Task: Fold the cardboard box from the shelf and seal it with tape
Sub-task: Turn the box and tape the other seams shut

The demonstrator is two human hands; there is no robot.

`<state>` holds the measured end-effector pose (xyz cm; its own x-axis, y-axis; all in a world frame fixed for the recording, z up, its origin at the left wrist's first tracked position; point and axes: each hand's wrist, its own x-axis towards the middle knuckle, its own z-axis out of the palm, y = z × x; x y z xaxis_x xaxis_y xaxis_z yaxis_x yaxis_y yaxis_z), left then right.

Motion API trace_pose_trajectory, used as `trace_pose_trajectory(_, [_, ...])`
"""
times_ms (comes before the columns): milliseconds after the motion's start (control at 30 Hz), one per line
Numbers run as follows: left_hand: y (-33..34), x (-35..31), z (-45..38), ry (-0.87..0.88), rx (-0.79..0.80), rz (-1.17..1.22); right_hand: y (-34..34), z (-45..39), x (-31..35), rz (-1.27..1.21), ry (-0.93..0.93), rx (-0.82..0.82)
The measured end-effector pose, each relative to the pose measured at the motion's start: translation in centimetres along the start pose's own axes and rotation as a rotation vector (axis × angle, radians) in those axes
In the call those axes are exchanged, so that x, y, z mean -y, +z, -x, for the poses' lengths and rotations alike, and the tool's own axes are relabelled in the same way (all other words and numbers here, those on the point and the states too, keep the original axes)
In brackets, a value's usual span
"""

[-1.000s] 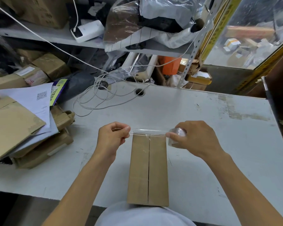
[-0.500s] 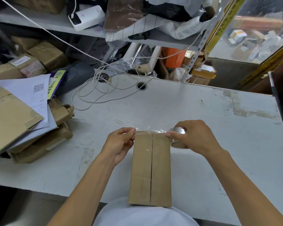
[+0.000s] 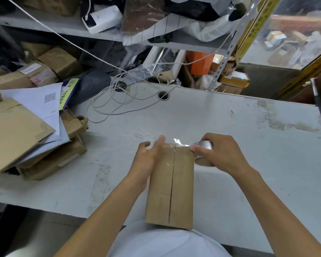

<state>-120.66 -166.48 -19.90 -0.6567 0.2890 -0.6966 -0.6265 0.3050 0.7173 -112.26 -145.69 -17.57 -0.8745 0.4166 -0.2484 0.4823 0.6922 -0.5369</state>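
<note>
Cardboard front and centre: the box (image 3: pixel 171 184) lies flat on the white table (image 3: pixel 248 145), long and narrow, its near end hanging over the table's front edge toward the person's body, its far end up between the two hands. A seam runs straight down the middle of its top face, two flaps meeting there.

Left hand (image 3: pixel 146 160) is on the box's far left corner, fingers (image 3: pixel 160 143) straight and pressed along the left edge, holding nothing, just flat against the cardboard and the tape (image 3: pixel 176 143) there. That clear tape stretches across the far end of the box, shiny and a little crinkled, running from the left hand's fingertips over to the right.

Right hand (image 3: pixel 220 154) sits just beside the box's far right corner, fingers curled over the tape roll (image 3: pixel 204 153). The roll stands on the table touching the box's right side, its brown core showing underneath the hand, and the thumb and forefinger pinch down where the strip leaves the roll at the corner.

Off to the left, a heap of flat cardboard (image 3: pixel 13 134) with white papers (image 3: pixel 43 102) on top. Behind, a loose white cable (image 3: pixel 119 101) coils across the back of the table near a round hole (image 3: pixel 163 95), and a cluttered shelf (image 3: pixel 63 25) rises beyond.
</note>
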Motion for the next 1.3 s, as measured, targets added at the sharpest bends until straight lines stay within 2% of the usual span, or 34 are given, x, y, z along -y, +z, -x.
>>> trace_pose_trajectory(67, [1.1,0.0,0.5,0.067,0.015,-0.149,0.0,0.2,0.0,-0.029,-0.026,-0.021])
trace_pose_trajectory(167, [1.1,0.6,0.5,0.103,-0.006,-0.29,-1.4,0.5,-0.9,-0.25,0.009,0.034])
trace_pose_trajectory(267, [0.8,1.1,0.2,0.116,-0.027,-0.268,-2.3,0.8,-2.5,-0.467,0.038,0.162])
trace_pose_trajectory(333, [1.0,1.1,0.3,0.125,-0.005,-0.235,-2.0,0.7,-3.2,-0.552,0.014,0.167])
trace_pose_trajectory(400, [1.1,1.0,0.4,0.12,-0.008,-0.23,-1.0,0.2,-3.8,-0.525,-0.009,0.139])
trace_pose_trajectory(500, [1.4,0.7,0.9,0.118,-0.01,-0.205,1.4,-0.3,-4.6,-0.348,-0.023,0.123])
trace_pose_trajectory(633, [1.8,0.3,1.4,0.133,-0.014,-0.189,2.9,-0.5,-4.5,-0.297,-0.01,0.12])
trace_pose_trajectory(733, [1.9,0.2,1.7,0.133,-0.03,-0.173,2.5,-0.5,-5.5,-0.436,0.022,0.144])
trace_pose_trajectory(767, [1.9,0.3,1.7,0.128,-0.033,-0.169,2.2,-0.5,-6.2,-0.539,0.082,0.11])
trace_pose_trajectory(833, [2.0,0.4,1.6,0.115,-0.025,-0.156,1.9,-1.0,-8.5,-0.597,0.233,-0.075])
trace_pose_trajectory(900, [2.2,0.4,1.6,0.109,-0.025,-0.15,2.0,-1.8,-11.5,-0.372,0.378,-0.227])
trace_pose_trajectory(933, [2.3,0.4,1.6,0.109,-0.025,-0.151,2.4,-2.1,-12.8,-0.244,0.433,-0.21])
trace_pose_trajectory(1000, [2.4,0.5,1.6,0.116,-0.027,-0.152,3.7,-2.4,-14.3,-0.096,0.468,-0.049])
trace_pose_trajectory(1067, [2.4,0.3,1.7,0.12,-0.038,-0.15,5.1,-2.5,-15.1,-0.03,0.442,0.042])
trace_pose_trajectory(1133, [2.6,0.2,1.7,0.14,-0.055,-0.15,4.9,-2.5,-14.7,-0.046,0.427,0.033])
trace_pose_trajectory(1233, [2.9,0.0,1.8,0.152,-0.077,-0.147,1.8,-2.0,-11.9,-0.169,0.319,-0.119])
trace_pose_trajectory(1300, [3.0,-0.2,1.8,0.147,-0.079,-0.144,-0.4,-0.9,-8.1,-0.397,0.176,-0.232])
